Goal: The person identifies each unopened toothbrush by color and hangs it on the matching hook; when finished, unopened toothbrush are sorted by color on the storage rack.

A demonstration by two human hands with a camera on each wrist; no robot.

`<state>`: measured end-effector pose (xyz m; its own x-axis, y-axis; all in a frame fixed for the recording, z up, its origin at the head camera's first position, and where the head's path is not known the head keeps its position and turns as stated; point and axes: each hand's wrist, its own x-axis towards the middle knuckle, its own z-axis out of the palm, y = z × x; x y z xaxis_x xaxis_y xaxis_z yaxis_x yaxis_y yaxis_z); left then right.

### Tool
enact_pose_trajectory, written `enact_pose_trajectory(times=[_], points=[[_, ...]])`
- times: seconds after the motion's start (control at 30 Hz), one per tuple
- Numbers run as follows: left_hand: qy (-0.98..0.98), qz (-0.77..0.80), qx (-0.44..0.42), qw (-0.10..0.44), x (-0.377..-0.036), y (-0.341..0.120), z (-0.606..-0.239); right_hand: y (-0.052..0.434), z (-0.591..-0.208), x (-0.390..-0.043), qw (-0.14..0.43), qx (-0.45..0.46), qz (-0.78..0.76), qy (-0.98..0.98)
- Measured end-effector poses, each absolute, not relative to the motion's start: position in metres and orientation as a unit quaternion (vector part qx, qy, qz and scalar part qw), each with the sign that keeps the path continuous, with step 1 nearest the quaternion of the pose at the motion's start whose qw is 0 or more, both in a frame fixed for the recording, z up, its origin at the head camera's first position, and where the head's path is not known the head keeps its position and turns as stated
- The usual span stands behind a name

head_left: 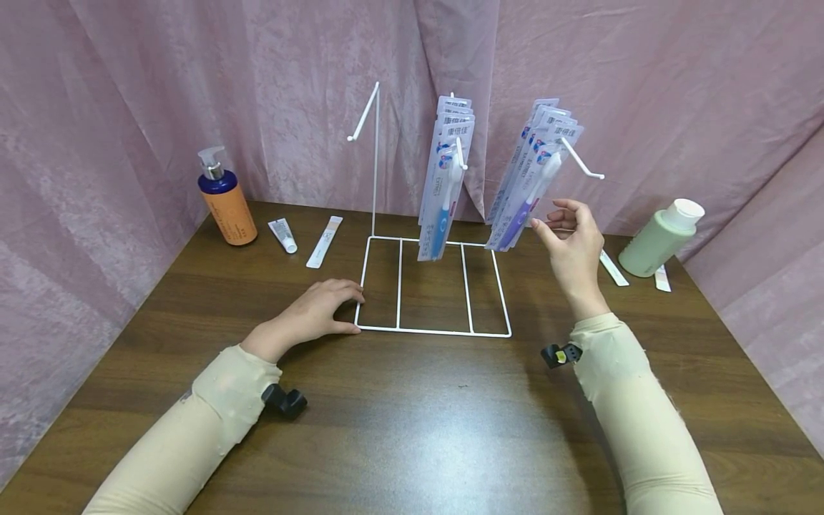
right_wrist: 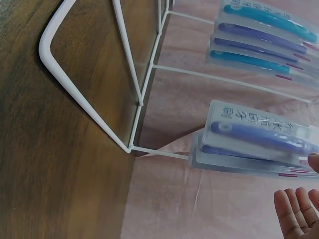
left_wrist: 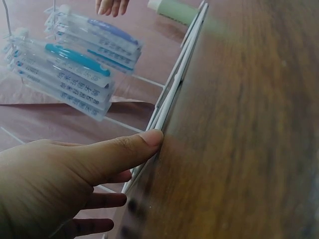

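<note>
bright, even | glare on table [head_left: 412,422] | wrist views blurred | edges warped

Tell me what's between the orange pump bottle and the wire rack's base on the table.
In the head view, a small white tube and a flat white sachet lie on the table between the orange pump bottle and the wire rack.

Left hand [left_wrist: 55,184] – thumb touching wire rack [left_wrist: 172,94]

A dark wooden counter [head_left: 412,422] is carrying a white wire display rack [head_left: 434,331] at its centre. An orange pump bottle [head_left: 225,204], a small tube [head_left: 283,235] and a flat sachet [head_left: 324,242] are lying far left. A pale green bottle [head_left: 659,239] is leaning far right. The left hand [head_left: 318,311] is resting on the wood beside the rack.
</note>
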<state>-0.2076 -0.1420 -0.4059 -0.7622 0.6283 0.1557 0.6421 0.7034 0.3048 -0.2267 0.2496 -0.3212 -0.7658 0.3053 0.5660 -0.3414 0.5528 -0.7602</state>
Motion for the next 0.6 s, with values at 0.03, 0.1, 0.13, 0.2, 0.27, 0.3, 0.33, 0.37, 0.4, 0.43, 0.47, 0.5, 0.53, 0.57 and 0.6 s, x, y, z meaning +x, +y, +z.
enact_pose_trajectory(times=[0.03,0.1,0.13,0.2,0.27,0.3,0.33,0.37,0.4,0.43,0.47,0.5,0.53,0.57,0.6], points=[[-0.923,-0.172,-0.344,0.020,-0.208,-0.142,-0.406,0.250,-0.321,-0.227,0.343,0.013,0.471,-0.813],[-0.923,-0.172,-0.343,0.021,-0.207,-0.143,-0.406,0.250,-0.322,-0.227,0.344,0.014,0.468,-0.814],[-0.923,-0.173,-0.343,0.021,-0.208,-0.143,-0.406,0.251,-0.321,-0.226,0.345,0.014,0.467,-0.814],[-0.923,-0.173,-0.343,0.022,-0.208,-0.144,-0.406,0.250,-0.321,-0.225,0.346,0.015,0.461,-0.817],[-0.922,-0.175,-0.345,0.028,-0.208,-0.145,-0.408,0.250,-0.319,-0.222,0.346,0.018,0.455,-0.820],[-0.921,-0.176,-0.346,0.031,-0.208,-0.145,-0.408,0.250,-0.319,-0.221,0.346,0.022,0.453,-0.821],[-0.920,-0.174,-0.349,0.038,-0.208,-0.145,-0.409,0.251,-0.318,-0.219,0.347,0.027,0.450,-0.822],[-0.920,-0.173,-0.350,0.041,-0.208,-0.145,-0.409,0.251,-0.317,-0.218,0.348,0.034,0.447,-0.823],[-0.919,-0.173,-0.351,0.044,-0.208,-0.145,-0.409,0.252,-0.317,-0.216,0.349,0.040,0.445,-0.824],[-0.919,-0.172,-0.351,0.048,-0.207,-0.145,-0.409,0.253,-0.316,-0.214,0.350,0.047,0.441,-0.825],[-0.920,-0.169,-0.350,0.048,-0.207,-0.146,-0.408,0.254,-0.315,-0.213,0.352,0.054,0.438,-0.826],[-0.922,-0.165,-0.348,0.049,-0.206,-0.146,-0.407,0.256,-0.315,-0.211,0.353,0.060,0.431,-0.828],[-0.923,-0.161,-0.346,0.049,-0.206,-0.146,-0.405,0.257,-0.314,-0.209,0.354,0.064,0.423,-0.832],[-0.925,-0.158,-0.342,0.046,-0.205,-0.146,-0.403,0.259,-0.314,-0.207,0.354,0.067,0.415,-0.835],[-0.927,-0.151,-0.339,0.046,-0.205,-0.146,-0.401,0.261,-0.314,-0.204,0.353,0.069,0.404,-0.841]])
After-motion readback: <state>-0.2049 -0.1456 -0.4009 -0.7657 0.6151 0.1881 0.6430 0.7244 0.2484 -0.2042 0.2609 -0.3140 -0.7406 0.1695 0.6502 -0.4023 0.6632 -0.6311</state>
